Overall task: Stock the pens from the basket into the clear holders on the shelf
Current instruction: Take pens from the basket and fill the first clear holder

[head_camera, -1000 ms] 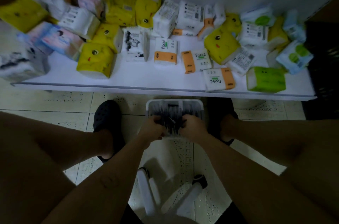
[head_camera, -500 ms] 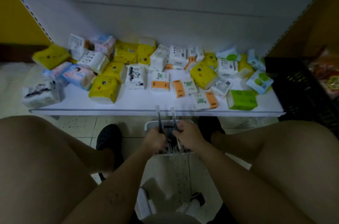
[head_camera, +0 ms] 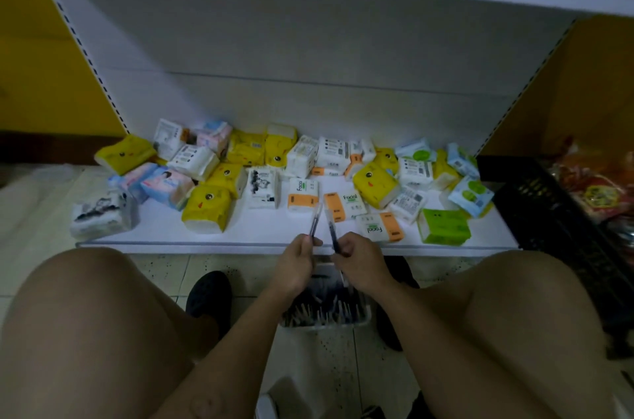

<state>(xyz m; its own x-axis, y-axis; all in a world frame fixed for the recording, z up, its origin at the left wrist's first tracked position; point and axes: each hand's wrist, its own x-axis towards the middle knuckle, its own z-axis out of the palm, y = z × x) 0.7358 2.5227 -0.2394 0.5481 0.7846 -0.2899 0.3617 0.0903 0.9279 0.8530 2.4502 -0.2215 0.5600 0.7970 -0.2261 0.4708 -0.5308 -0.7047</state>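
My left hand (head_camera: 297, 263) grips a dark pen (head_camera: 315, 220) that points up over the shelf's front edge. My right hand (head_camera: 358, 259) grips a second dark pen (head_camera: 332, 229), tilted slightly left. Both hands are raised above the white basket (head_camera: 360, 317) on the floor between my feet, which holds several more pens (head_camera: 320, 310). The low white shelf (head_camera: 260, 235) lies just beyond the hands. No clear holders are in view.
Many tissue packs (head_camera: 206, 209) in yellow, white, orange and green cover the shelf. A black crate (head_camera: 535, 209) with red packets stands at the right. My knees flank the basket, and a black shoe (head_camera: 209, 295) rests on the tiled floor.
Both hands have lifted out of the basket, each carrying a pen, up to the shelf's front edge. The camera has tilted upward, showing more of the shelf's back wall.
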